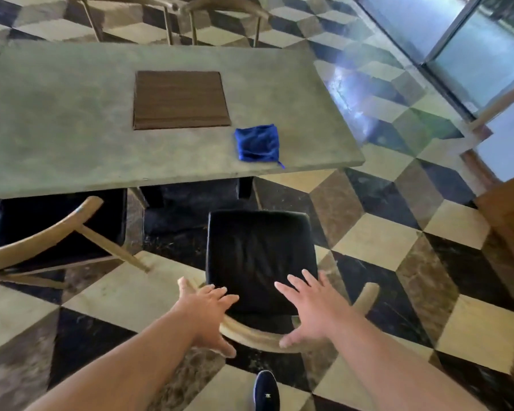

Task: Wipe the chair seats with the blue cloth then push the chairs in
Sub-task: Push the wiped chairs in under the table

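blue cloth [257,143] lies folded on the table [57,129], close to its near right edge and near the brown mat [180,99]. it is in neither hand, which suggests the step in hand is pushing, not wiping. the near chair [258,256] stands pulled out, its black seat clear of the table edge and its curved wooden backrest [255,336] toward the person. the left hand [211,312] and right hand [312,312] are both empty, fingers spread and straight, one over each side of that backrest with thumbs down by the rail. that spacing would likely push the chair in evenly and straight. whether the palms touch the wood i cannot tell. the second chair [57,229], on the left, sits at an angle with its seat partly under the table, so it probably needs squaring too.
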Demonstrator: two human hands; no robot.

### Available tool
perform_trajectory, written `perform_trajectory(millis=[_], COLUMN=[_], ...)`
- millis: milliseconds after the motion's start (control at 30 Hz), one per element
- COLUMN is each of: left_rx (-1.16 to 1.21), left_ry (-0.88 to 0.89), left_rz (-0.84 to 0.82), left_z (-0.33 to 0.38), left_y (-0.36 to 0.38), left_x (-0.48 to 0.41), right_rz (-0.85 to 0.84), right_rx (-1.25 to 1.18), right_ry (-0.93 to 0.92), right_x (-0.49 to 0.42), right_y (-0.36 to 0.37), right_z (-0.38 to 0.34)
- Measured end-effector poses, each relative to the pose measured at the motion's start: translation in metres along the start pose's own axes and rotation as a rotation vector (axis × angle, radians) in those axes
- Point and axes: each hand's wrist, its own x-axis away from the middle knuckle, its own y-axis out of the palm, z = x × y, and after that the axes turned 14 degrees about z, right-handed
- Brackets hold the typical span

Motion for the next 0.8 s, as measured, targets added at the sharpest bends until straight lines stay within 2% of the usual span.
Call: perform_trajectory(millis=[100, 200, 300, 367, 600, 800], left_rx=[-0.068, -0.013, -0.004, -0.016, -0.076, -0.054], left_ry=[-0.012, -0.030, -0.017, -0.001, 0.005, -0.041], left_rz=[-0.104, -0.117, -0.043, -0.027, 0.061, 0.097], left_z=[0.046, 0.077, 0.089, 0.091, 0.071, 0.014], left_y=[0.003, 0.004, 0.005, 0.005, 0.002, -0.007], left_x=[-0.018, -0.023, -0.027, -0.030, -0.020, 0.004], right_rz=[-0.127, -0.201, -0.078, 0.004, 0.106, 0.135], right_rx=[-0.041, -0.064, 0.053, 0.094, 0.039, 0.037], right_ry=[-0.005, -0.049, -0.160, -0.157, -0.168, -0.226], right_x=[0.025, 0.039, 0.044, 0.043, 0.033, -0.005], right_y=[0.025, 0.039, 0.051, 0.054, 0.044, 0.007], right_z=[0.051, 0.073, 0.080, 0.083, 0.078, 0.041])
